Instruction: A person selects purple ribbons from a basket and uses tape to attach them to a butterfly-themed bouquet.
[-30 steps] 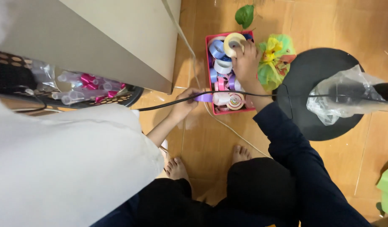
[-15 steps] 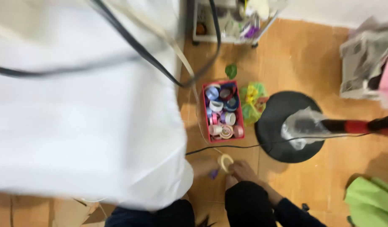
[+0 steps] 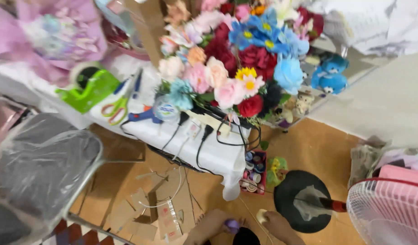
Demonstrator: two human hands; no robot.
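Both hands sit low at the bottom edge, over the wooden floor (image 3: 308,149). Left hand (image 3: 213,224) has its fingers curled on a small purple ribbon roll (image 3: 232,225). Right hand (image 3: 278,223) grips a pale cream tape roll (image 3: 261,215), fingers closed on it. Both rolls are held just above the floor, near each other, in front of the black round fan base (image 3: 304,204).

Just beyond the hands, a red bin of ribbon rolls (image 3: 254,171) stands on the floor beside a green-yellow bundle (image 3: 276,169), under the edge of the counter (image 3: 218,156), which has a white cloth over it.

On the counter: big bouquet of mixed artificial flowers (image 3: 238,59), power strip with black cords (image 3: 209,129), blue glue gun (image 3: 143,115), green-handled scissors (image 3: 116,109), green tape dispenser (image 3: 91,88). Blue plush toys (image 3: 329,75) further right. Flattened cardboard pieces (image 3: 159,211) lie on the floor left of the hands. Plastic-wrapped chair (image 3: 41,163) far left, pink fan guard (image 3: 390,211) bottom right.
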